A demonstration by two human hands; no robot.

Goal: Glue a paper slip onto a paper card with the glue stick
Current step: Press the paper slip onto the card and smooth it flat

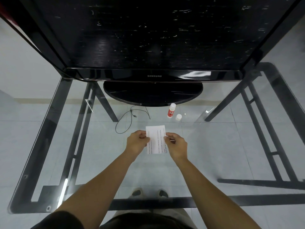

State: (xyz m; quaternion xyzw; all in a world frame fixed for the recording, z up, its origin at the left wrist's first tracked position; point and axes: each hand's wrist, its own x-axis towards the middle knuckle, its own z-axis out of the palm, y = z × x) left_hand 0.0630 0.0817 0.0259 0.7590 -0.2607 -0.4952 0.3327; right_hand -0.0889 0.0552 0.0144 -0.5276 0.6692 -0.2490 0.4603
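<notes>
Gripping one sheet between them, both hands are engaged at the middle of the glass bench point(222, 154). Left hand point(137, 142): fingers curled, thumb and fingertips pinching the left edge of the paper card point(156, 138) about halfway along its length. Right hand point(177, 146): likewise curled, pinching the card's right edge opposite the left. The card is white and rectangular, its long side running away from the person, with lines of small dark print along its length — too small to read. Whether it lies flat on the glass or is held just above it cannot be told. A small pale sliver shows at the right fingertips; whether that is a separate slip cannot be told.

Glue stick point(171, 110): standing on the bench beyond the card and slightly to the right, white with a red label, just in front of the television's stand. Its white cap point(178, 117) stands apart from it, near, to the right and closer to the person.

Other items: a large black television point(153, 38) on an oval stand point(152, 93) occupies the far half of the bench. A thin black cable point(128, 119) shows looped to the left of the glue stick. Through the glass — dark frame legs, a pale tiled floor and two shoe tips point(137, 191).
</notes>
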